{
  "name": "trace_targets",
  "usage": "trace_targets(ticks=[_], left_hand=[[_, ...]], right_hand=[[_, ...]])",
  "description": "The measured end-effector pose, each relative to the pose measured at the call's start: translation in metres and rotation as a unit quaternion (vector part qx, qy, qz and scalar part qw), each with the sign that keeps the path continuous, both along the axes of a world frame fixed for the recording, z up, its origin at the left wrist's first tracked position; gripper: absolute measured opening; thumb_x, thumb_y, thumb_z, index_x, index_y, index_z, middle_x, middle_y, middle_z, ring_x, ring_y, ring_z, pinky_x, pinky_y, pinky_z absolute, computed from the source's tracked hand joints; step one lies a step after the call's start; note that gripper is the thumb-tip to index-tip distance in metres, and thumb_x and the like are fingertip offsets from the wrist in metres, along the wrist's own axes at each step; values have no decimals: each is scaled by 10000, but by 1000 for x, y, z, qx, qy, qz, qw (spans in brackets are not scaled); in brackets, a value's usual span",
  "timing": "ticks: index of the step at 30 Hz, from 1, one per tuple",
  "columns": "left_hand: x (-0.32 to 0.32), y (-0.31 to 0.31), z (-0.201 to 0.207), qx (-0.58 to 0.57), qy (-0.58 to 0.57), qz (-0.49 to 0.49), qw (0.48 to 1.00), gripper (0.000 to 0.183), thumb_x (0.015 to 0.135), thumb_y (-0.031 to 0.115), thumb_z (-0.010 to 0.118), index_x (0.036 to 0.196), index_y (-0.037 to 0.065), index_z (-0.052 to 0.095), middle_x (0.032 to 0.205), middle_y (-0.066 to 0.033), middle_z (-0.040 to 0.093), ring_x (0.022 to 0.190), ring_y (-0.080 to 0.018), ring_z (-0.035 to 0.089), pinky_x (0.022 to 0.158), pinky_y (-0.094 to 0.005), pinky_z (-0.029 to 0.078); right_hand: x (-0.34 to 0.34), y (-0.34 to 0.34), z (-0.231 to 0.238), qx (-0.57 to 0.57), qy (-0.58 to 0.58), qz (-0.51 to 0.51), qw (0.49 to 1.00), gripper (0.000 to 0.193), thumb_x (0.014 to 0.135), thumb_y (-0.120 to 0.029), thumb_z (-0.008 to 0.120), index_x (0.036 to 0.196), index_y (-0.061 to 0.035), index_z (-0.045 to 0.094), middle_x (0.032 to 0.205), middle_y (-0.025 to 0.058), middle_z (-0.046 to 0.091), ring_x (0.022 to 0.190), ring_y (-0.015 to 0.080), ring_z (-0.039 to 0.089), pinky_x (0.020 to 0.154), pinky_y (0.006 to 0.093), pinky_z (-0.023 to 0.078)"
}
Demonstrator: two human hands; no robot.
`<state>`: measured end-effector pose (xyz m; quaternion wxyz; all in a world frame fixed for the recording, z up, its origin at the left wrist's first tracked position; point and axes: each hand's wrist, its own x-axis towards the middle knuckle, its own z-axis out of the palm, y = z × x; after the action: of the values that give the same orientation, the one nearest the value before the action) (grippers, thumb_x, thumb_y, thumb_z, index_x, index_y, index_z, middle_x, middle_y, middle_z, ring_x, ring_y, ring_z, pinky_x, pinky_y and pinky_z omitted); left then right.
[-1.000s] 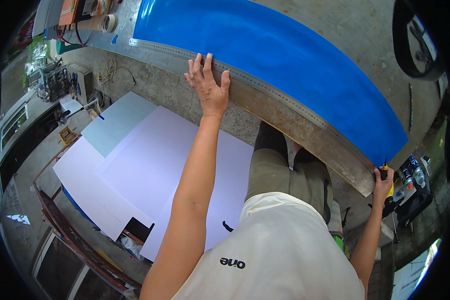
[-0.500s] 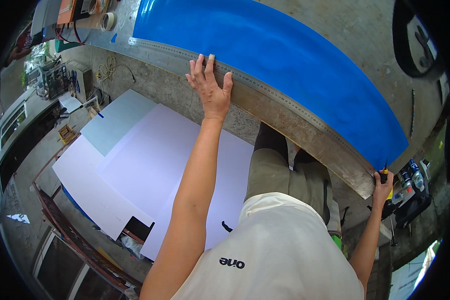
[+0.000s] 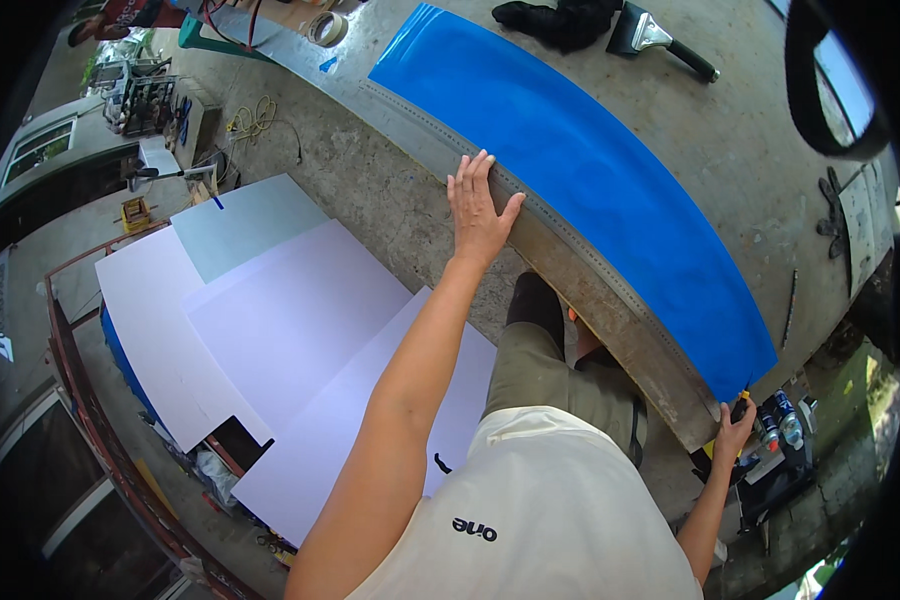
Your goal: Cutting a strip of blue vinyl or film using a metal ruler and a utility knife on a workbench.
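A long blue sheet (image 3: 590,170), glossy and plastic-looking, lies on the worktable (image 3: 760,180). Along its near straight edge runs a long metal ruler (image 3: 615,280). My left hand (image 3: 483,215) presses flat at the ruler's middle, fingers stretched out and thumb apart, holding nothing. At the right end of the sheet, my right hand (image 3: 734,434) is closed round a yellow-and-black utility knife (image 3: 742,406). The knife's tip points away from me, at the corner of the sheet by the ruler's end. Its exact contact with the sheet is too small to tell.
On the table lie a wide scraper (image 3: 692,60), a black cloth-like item (image 3: 565,24), a tape roll (image 3: 326,29) and a thin rod (image 3: 791,305). Spray cans (image 3: 788,420) stand beyond the right end. Large white panels (image 3: 300,300) lie lower on my left.
My view has shifted, bringing the scraper and black item into sight. Both hands keep about the same places on the ruler and at the sheet's end; the left fingers are closer together.
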<state>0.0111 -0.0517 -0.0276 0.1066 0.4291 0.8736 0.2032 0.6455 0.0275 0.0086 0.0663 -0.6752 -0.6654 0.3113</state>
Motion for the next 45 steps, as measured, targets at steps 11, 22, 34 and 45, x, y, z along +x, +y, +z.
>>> trace_targets(ticks=[11,22,34,45], left_hand=[[-96,-1,23,41,-13,143,989,818,861,412,797,1498,113,381,1610,-136,327,1548,-355,229,1274,-594,139],[-141,18,21,-22,-66,119,990,1012,753,406,895,1537,100,333,1648,-116,301,1571,-341,205,1281,-621,113],[-139,21,25,-12,-87,170,982,927,770,195,870,1524,81,343,1660,-79,317,1577,-306,225,1254,-655,115],[-139,23,25,-18,-98,175,980,916,772,183,869,1517,92,344,1654,-71,333,1575,-301,233,1248,-662,126]], right_hand=[[-363,59,98,-124,100,241,957,581,984,58,567,1543,-30,435,1245,214,671,1164,337,681,997,400,520],[-666,63,47,-47,160,464,870,678,964,18,570,1598,-109,366,1249,226,594,1024,436,660,859,512,549],[-744,64,29,-62,94,526,843,654,968,-4,522,1597,-107,372,1207,249,586,959,449,666,828,515,551],[-745,66,26,-60,76,532,841,670,963,0,536,1604,-86,361,1213,251,583,928,450,673,806,517,556]])
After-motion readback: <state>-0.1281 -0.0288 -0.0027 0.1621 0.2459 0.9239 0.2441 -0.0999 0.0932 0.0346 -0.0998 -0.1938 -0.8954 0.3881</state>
